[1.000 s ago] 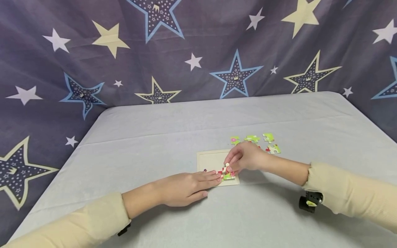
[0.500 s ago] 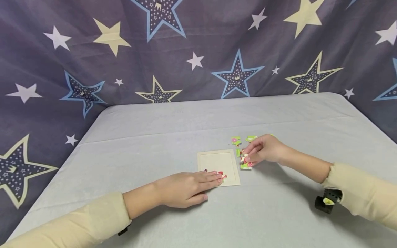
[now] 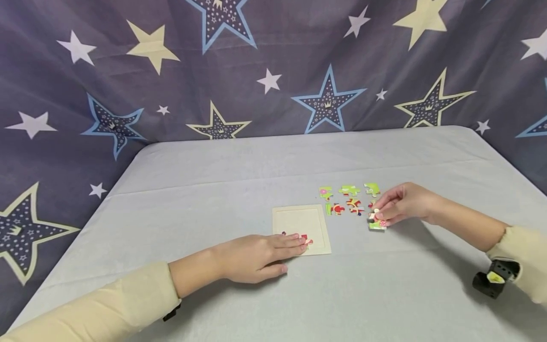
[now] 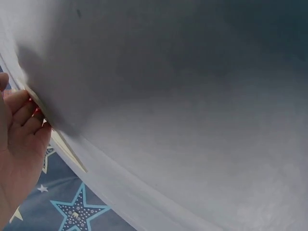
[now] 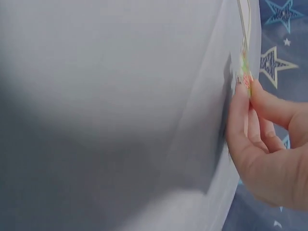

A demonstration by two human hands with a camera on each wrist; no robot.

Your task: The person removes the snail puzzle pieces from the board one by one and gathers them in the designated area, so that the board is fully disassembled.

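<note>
A cream puzzle tray (image 3: 299,219) with a raised border lies on the table. Flat on its lower left part rests my left hand (image 3: 260,256), fingers straight; red and white puzzle pieces (image 3: 309,242) show past the fingertips, the rest of them covered. To the right of the tray, my right hand (image 3: 406,204) pinches a puzzle piece (image 3: 378,226) with green, white and a red spotted patch. In the right wrist view that hand (image 5: 264,130) holds the piece between thumb and fingers. The left wrist view shows the left hand (image 4: 24,130) at the tray's edge (image 4: 70,151).
Several loose puzzle pieces lie in two rows behind and right of the tray, among them a green one with a pink spot (image 3: 325,191) and a red one (image 3: 354,205). A grey cloth (image 3: 205,190) covers the table; a star-patterned curtain (image 3: 273,114) hangs behind.
My right hand has lifted the puzzle piece away from the tray and carried it right, past the loose pieces' front row. The left hand has stayed on the tray.
</note>
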